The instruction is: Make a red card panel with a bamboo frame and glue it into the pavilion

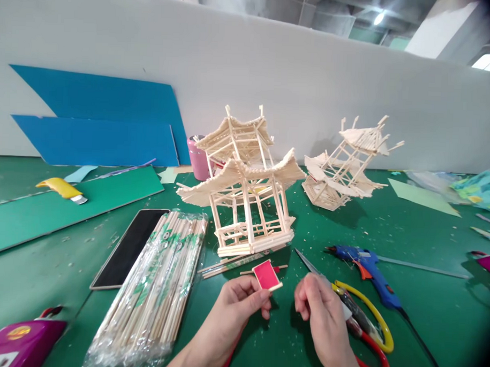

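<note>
Between the thumb and fingers of my left hand [243,304] is a small red panel [266,275] edged with thin wooden strips. My right hand [320,312] is curled closed beside it, apart from the panel; whatever its fingertips may hold is hidden. Under and beside that hand lie scissors [306,260], their blade pointing away, near red and yellow tool handles [378,330]. Just beyond my hands stands a two-tiered pavilion model [249,218] of wooden sticks. Loose sticks [226,267] lie at its base, some partly behind the panel.
Wrapped chopsticks [153,287] overlap a dark phone-like slab [125,254] at left. A blue glue gun [366,262] lies right, its cord running forward. Behind are a tilted second pavilion model [345,171], a pink container [198,159], blue boards [102,141] and a yellow utility knife [60,188].
</note>
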Demonstrator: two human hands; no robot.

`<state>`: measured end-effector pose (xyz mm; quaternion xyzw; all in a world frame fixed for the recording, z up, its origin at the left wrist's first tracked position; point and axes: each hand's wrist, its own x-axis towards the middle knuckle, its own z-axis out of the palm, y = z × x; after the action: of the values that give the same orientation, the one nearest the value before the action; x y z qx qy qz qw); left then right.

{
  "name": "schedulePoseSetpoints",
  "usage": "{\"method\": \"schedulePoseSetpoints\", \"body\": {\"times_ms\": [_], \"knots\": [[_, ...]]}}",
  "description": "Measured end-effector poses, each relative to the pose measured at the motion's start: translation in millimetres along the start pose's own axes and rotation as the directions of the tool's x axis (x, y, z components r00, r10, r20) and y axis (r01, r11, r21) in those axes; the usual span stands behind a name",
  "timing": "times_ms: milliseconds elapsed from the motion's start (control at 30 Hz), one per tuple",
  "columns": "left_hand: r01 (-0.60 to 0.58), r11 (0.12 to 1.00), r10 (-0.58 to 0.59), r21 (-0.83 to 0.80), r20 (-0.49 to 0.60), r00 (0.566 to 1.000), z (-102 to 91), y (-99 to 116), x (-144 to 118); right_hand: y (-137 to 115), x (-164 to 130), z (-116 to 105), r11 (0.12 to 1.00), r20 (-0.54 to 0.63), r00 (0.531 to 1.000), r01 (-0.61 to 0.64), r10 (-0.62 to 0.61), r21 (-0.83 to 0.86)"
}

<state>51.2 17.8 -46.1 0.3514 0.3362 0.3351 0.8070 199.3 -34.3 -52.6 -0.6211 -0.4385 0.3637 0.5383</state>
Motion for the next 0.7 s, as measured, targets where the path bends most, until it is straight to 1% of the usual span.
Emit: {"method": "schedulePoseSetpoints", "body": {"times_ms": [67,133,233,333,433,567,633,700], "knots": [[0.004,0.999,-0.004,-0.044,0.005,1.000,0.4,-1.1,0.5,0.2,-1.1,1.7,1.000,0.021,1.000,0.009,-0.010,0.029],[-0.003,0.999,0.003,-0.052,0.009,1.000,1.5,-1.9,0.7,-1.5,-2.5,5.9,0.998,0.034,0.999,-0.009,0.006,0.070],[-0.030,1.000,0.031,-0.007,0.016,0.999,3.0,-3.3,0.1,-6.2,-4.1,14.4,0.987,0.087,0.995,-0.057,0.045,0.148],[-0.047,0.997,0.045,0.056,0.040,0.998,4.1,-4.5,-1.3,-10.6,-4.1,19.6,0.981,0.140,0.989,-0.069,0.043,0.182],[-0.028,0.994,0.023,0.106,0.050,0.999,4.9,-3.6,-2.5,-12.1,-1.3,17.1,0.992,0.134,0.991,-0.034,0.017,0.124],[-0.004,0.988,-0.003,0.156,0.049,0.999,4.2,1.6,-3.2,-12.9,5.7,5.1,0.999,0.121,0.992,0.032,-0.032,0.004],[-0.024,0.986,0.016,0.164,0.047,0.999,3.4,5.2,-3.3,-14.3,9.3,-1.2,0.999,0.136,0.990,0.045,-0.040,-0.031],[-0.060,0.989,0.056,0.132,0.030,0.998,2.8,8.4,-3.4,-16.2,12.3,-6.3,0.997,0.179,0.983,0.057,-0.046,-0.055]]}}
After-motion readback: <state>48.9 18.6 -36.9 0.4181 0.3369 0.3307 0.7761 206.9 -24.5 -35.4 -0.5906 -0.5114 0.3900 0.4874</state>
